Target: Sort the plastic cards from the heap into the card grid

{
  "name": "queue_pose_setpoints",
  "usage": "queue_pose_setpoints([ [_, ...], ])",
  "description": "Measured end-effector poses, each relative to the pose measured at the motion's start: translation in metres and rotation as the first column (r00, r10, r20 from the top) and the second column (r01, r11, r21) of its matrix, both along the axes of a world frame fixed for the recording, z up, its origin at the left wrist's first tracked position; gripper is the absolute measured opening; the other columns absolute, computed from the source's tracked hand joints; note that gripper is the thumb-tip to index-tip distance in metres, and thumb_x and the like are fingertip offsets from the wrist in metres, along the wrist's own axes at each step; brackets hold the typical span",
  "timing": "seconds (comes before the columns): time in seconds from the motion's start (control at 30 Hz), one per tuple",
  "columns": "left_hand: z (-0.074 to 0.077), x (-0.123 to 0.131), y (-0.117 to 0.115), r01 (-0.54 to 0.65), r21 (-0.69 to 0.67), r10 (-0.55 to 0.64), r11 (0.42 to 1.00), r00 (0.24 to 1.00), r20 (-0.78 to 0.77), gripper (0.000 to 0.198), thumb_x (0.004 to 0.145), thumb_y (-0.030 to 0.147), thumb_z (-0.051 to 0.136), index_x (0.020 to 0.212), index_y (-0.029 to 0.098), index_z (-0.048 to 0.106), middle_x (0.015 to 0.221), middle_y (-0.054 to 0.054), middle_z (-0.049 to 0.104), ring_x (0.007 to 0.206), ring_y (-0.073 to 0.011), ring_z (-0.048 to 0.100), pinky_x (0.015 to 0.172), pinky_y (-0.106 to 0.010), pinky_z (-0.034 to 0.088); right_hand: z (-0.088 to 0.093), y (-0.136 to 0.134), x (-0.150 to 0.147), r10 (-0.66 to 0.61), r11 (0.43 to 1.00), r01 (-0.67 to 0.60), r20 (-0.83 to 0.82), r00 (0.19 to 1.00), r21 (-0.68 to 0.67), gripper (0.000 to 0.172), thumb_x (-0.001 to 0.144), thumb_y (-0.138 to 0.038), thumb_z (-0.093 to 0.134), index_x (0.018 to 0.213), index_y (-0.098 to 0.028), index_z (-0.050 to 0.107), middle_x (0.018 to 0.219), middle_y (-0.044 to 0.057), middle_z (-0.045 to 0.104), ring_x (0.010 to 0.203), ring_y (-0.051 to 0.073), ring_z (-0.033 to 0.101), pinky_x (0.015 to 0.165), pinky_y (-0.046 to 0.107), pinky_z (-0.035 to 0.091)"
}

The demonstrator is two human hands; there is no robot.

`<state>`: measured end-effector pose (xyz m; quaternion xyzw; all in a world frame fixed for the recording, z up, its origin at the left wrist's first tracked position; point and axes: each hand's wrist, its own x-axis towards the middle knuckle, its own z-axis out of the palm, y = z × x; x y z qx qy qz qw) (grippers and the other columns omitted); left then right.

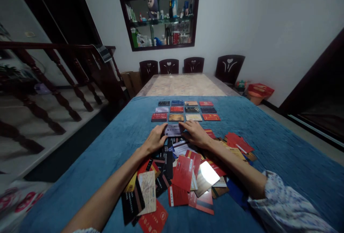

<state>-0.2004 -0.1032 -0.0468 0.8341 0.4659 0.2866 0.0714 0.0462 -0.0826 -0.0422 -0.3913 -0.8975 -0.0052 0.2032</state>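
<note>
Between my two hands is a pale lilac card (173, 129) with dark print, just in front of the laid-out cards. My left hand (156, 138) grips its left end with thumb and fingers. At its right end, my right hand (195, 132) holds it the same way. Beyond it, several small stacks of cards stand in three rows, among them a gold one (176, 118) and a red one (159, 117). Below my hands and between my forearms spreads a loose, overlapping heap of red, black, gold and white cards, with a red card (182, 172) near its middle.
A blue cloth (113, 147) covers the near part of the table; its far part (185, 84) is pale. Dark chairs (229, 66) stand at the far end. A wooden railing (64, 89) is at the left, and a printed bag (20, 202) lies low at the left.
</note>
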Motion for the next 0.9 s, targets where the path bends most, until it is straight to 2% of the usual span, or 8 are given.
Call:
queue_pose_setpoints([
  [0.23, 0.004, 0.002, -0.002, 0.011, -0.034, -0.012, 0.999, 1.0, -0.029, 0.058, 0.08, 0.013, 0.066, 0.135, 0.016, 0.049, 0.122, -0.011, 0.063, 0.112, -0.0252, 0.058, 0.102, -0.044, 0.048, 0.002, 0.0, 0.002, 0.0, 0.999, 0.001, 0.009, 1.0, -0.04, 0.059, 0.086, -0.032, 0.064, 0.14, -0.014, 0.049, 0.12, 0.016, 0.061, 0.109, 0.029, 0.048, 0.087, 0.04, 0.04],
  [0.5, 0.009, 0.0, -0.002, 0.039, -0.054, -0.042, 0.998, 0.998, -0.052, 0.053, 0.081, 0.016, 0.065, 0.132, 0.017, 0.051, 0.117, -0.01, 0.061, 0.112, -0.0261, 0.055, 0.103, -0.046, 0.046, 0.006, -0.001, 0.003, 0.002, 1.0, -0.002, 0.019, 1.0, -0.026, 0.054, 0.087, -0.035, 0.063, 0.137, -0.016, 0.052, 0.119, 0.016, 0.06, 0.108, 0.029, 0.047, 0.087, 0.04, 0.04],
  [0.73, 0.011, -0.002, -0.002, 0.047, -0.099, -0.053, 0.994, 0.997, -0.059, 0.052, 0.078, 0.014, 0.066, 0.128, 0.017, 0.053, 0.124, -0.012, 0.052, 0.119, -0.0268, 0.051, 0.105, -0.046, 0.043, 0.01, -0.003, 0.002, 0.03, 0.999, -0.029, 0.019, 0.999, -0.016, 0.051, 0.086, -0.04, 0.064, 0.132, -0.019, 0.057, 0.122, 0.015, 0.056, 0.111, 0.03, 0.045, 0.09, 0.043, 0.041],
  [0.9, 0.02, 0.0, -0.004, 0.033, -0.126, -0.045, 0.992, 0.994, -0.098, 0.051, 0.078, 0.013, 0.063, 0.128, 0.017, 0.053, 0.122, -0.011, 0.052, 0.117, -0.0264, 0.051, 0.105, -0.047, 0.042, 0.016, -0.003, 0.002, 0.042, 0.999, -0.041, 0.043, 0.998, -0.031, 0.05, 0.087, -0.044, 0.063, 0.129, -0.018, 0.059, 0.12, 0.015, 0.057, 0.11, 0.03, 0.045, 0.09, 0.044, 0.042],
])
